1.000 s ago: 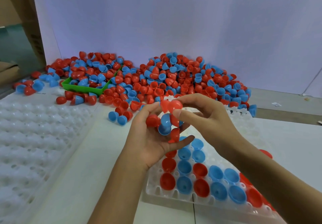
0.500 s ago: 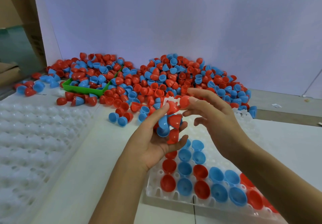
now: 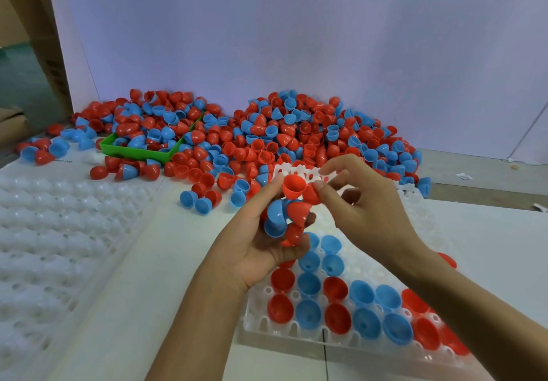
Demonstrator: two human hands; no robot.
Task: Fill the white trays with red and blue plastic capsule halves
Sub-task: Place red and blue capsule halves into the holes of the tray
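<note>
Cupping a small cluster of red and blue capsule halves (image 3: 284, 220) in its curled fingers, the left hand (image 3: 261, 241) is raised palm-up above the near tray, thumb lifted toward the top of the cluster. An open red half (image 3: 293, 186) sits at the top of that cluster, its hollow facing the camera, touched by the left thumb on one side. The right hand (image 3: 364, 203) meets it from the other side, thumb and forefinger pinching a second red half (image 3: 311, 194) just beside the first, the remaining fingers loosely spread.

Below both hands lies the white tray (image 3: 296, 330), its near rows filled with red and blue halves set hollow side up; 2 full rows show along the front edge, with a few more pockets filled behind them, and the right forearm hides part of the tray. Its far end shows bare pockets beyond the hands.

On the white table (image 3: 166, 262) to the left lies a second white tray (image 3: 59, 232) with bare pockets. Further back, a big heap of loose halves (image 3: 296, 137) spreads against the pale wall (image 3: 296, 40), partly burying a green bin (image 3: 139, 151).
</note>
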